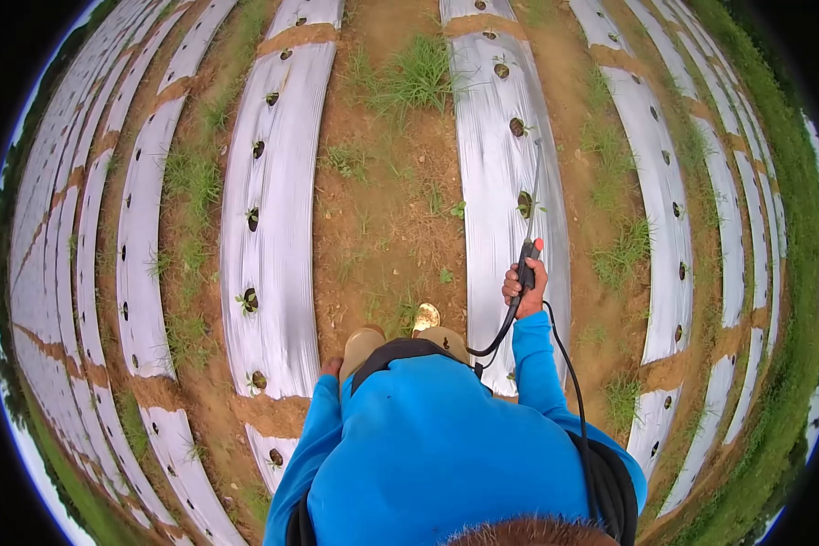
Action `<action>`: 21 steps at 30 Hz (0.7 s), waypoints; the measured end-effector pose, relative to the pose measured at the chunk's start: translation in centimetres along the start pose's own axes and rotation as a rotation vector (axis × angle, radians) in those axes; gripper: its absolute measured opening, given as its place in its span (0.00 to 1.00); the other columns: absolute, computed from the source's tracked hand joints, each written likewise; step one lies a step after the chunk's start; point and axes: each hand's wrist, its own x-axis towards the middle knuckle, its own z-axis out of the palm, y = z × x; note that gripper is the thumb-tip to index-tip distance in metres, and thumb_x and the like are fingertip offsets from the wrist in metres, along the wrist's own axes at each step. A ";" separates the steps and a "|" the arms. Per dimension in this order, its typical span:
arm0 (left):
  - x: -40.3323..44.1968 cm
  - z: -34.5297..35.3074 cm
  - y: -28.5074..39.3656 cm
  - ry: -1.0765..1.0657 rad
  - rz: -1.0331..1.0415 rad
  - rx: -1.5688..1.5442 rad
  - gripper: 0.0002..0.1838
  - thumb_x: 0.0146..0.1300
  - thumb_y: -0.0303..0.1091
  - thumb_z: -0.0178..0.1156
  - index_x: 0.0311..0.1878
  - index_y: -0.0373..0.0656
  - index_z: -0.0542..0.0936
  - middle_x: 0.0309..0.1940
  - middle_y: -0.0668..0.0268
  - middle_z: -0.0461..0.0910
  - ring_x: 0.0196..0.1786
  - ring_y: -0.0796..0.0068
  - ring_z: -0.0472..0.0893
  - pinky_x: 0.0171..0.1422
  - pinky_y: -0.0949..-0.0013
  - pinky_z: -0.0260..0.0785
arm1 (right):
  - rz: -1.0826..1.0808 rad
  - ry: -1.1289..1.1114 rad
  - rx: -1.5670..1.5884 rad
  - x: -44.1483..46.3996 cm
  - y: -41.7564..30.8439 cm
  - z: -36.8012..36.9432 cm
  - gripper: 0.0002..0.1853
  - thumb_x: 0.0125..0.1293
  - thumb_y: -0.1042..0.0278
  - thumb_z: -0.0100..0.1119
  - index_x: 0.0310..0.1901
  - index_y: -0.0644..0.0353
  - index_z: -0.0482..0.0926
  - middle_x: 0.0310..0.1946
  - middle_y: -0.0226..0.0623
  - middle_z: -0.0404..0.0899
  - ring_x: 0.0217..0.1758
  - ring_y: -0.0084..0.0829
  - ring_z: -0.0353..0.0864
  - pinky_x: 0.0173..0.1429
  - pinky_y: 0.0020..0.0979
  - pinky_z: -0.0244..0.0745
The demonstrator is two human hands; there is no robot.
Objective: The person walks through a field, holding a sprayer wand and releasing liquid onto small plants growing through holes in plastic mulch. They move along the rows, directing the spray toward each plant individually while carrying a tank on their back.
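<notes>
One wand point(529, 244) lengthwise, tip point(538, 142) forward

Spray wand point(525, 273): black handle, orange-red knob point(539, 244) at front end, thin rod point(537, 173) pointing forward over white plastic strip point(493, 164). Handle gripped in right hand point(530, 289); black hose point(498, 342) curves back toward waist.

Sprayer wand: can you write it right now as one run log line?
right hand: grips sprayer wand | wand: over plastic mulch | left hand: beside leg
</notes>
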 end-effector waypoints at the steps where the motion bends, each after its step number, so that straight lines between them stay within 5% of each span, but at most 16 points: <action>1: 0.9 -0.9 3.0 0.058 0.034 -0.083 0.21 0.58 0.48 0.47 0.33 0.35 0.74 0.26 0.52 0.77 0.35 0.54 0.76 0.41 0.53 0.65 | 0.014 -0.011 -0.016 1.4 -1.1 1.5 0.17 0.53 0.51 0.56 0.28 0.58 0.69 0.17 0.30 0.67 0.12 0.20 0.62 0.15 0.21 0.60; 2: 1.7 -1.6 5.6 0.117 0.068 -0.165 0.23 0.58 0.49 0.47 0.34 0.34 0.75 0.29 0.50 0.78 0.41 0.52 0.76 0.48 0.53 0.63 | 0.021 -0.012 -0.027 2.7 -1.8 2.6 0.17 0.53 0.51 0.56 0.28 0.58 0.69 0.17 0.30 0.67 0.12 0.20 0.62 0.15 0.21 0.60; 3: 4.4 -1.9 5.6 0.153 0.179 0.047 0.22 0.57 0.49 0.48 0.35 0.36 0.77 0.27 0.54 0.78 0.34 0.55 0.76 0.40 0.55 0.65 | 0.006 -0.006 -0.067 4.1 -2.4 3.7 0.17 0.53 0.51 0.55 0.28 0.58 0.69 0.16 0.29 0.66 0.12 0.20 0.62 0.15 0.21 0.60; 8: 13.0 -4.8 14.3 0.026 0.114 -0.148 0.19 0.56 0.48 0.50 0.33 0.40 0.77 0.20 0.64 0.72 0.21 0.71 0.67 0.26 0.67 0.60 | -0.008 0.024 -0.135 12.0 -5.1 9.8 0.17 0.55 0.51 0.54 0.30 0.58 0.69 0.17 0.29 0.67 0.11 0.19 0.62 0.15 0.21 0.60; 10: 16.0 -6.5 20.5 -0.057 -0.477 -0.434 0.23 0.59 0.51 0.46 0.43 0.41 0.78 0.41 0.50 0.79 0.45 0.58 0.78 0.49 0.60 0.67 | -0.040 0.014 -0.140 15.6 -6.6 12.8 0.17 0.55 0.51 0.54 0.30 0.58 0.69 0.17 0.29 0.67 0.11 0.19 0.62 0.15 0.21 0.60; 11: 18.5 -7.2 22.0 -0.071 -0.467 -0.434 0.23 0.59 0.51 0.46 0.43 0.41 0.78 0.41 0.50 0.79 0.45 0.58 0.78 0.49 0.60 0.67 | -0.061 0.007 -0.139 17.4 -7.3 14.3 0.17 0.55 0.51 0.54 0.31 0.58 0.70 0.17 0.29 0.67 0.11 0.19 0.62 0.15 0.21 0.60; 13: 22.9 -8.7 24.7 -0.139 -0.364 -0.038 0.22 0.62 0.50 0.46 0.45 0.42 0.77 0.41 0.53 0.79 0.45 0.57 0.77 0.49 0.59 0.68 | -0.083 0.004 -0.130 20.9 -8.5 17.0 0.17 0.55 0.51 0.54 0.31 0.59 0.70 0.17 0.29 0.67 0.11 0.20 0.62 0.15 0.22 0.60; 14: 33.6 -3.4 13.4 -0.026 -0.139 -0.061 0.21 0.60 0.50 0.47 0.41 0.41 0.76 0.35 0.55 0.78 0.36 0.59 0.75 0.40 0.59 0.66 | -0.095 -0.019 -0.122 22.9 -9.5 19.1 0.17 0.56 0.51 0.53 0.31 0.59 0.70 0.17 0.30 0.67 0.11 0.20 0.63 0.15 0.22 0.60; 16: 37.1 -6.2 18.7 0.199 0.328 -0.030 0.20 0.57 0.49 0.50 0.31 0.39 0.76 0.22 0.58 0.74 0.18 0.65 0.69 0.21 0.59 0.61 | -0.088 -0.028 -0.117 25.9 -10.5 22.4 0.17 0.56 0.51 0.54 0.31 0.59 0.70 0.17 0.30 0.67 0.12 0.21 0.63 0.15 0.22 0.60; 19: 45.9 -9.8 22.1 0.219 0.641 0.060 0.19 0.58 0.49 0.50 0.32 0.40 0.76 0.21 0.59 0.72 0.16 0.68 0.67 0.17 0.61 0.59 | -0.061 -0.065 -0.111 29.7 -13.1 27.8 0.17 0.55 0.50 0.54 0.31 0.59 0.71 0.17 0.31 0.67 0.12 0.22 0.63 0.16 0.22 0.59; 20: 47.3 -12.5 27.5 -0.140 0.126 -0.303 0.17 0.59 0.48 0.52 0.33 0.40 0.75 0.21 0.60 0.72 0.16 0.71 0.67 0.17 0.64 0.58 | -0.033 -0.076 -0.090 30.5 -13.5 28.9 0.17 0.56 0.50 0.53 0.31 0.59 0.71 0.17 0.31 0.67 0.12 0.21 0.63 0.16 0.22 0.60; 21: 48.1 -15.6 34.0 -0.279 -0.483 -0.568 0.17 0.59 0.47 0.53 0.34 0.41 0.74 0.20 0.60 0.71 0.16 0.74 0.66 0.17 0.67 0.58 | -0.022 -0.076 -0.064 31.5 -14.2 30.7 0.17 0.56 0.51 0.54 0.30 0.59 0.71 0.17 0.30 0.67 0.12 0.21 0.63 0.15 0.22 0.59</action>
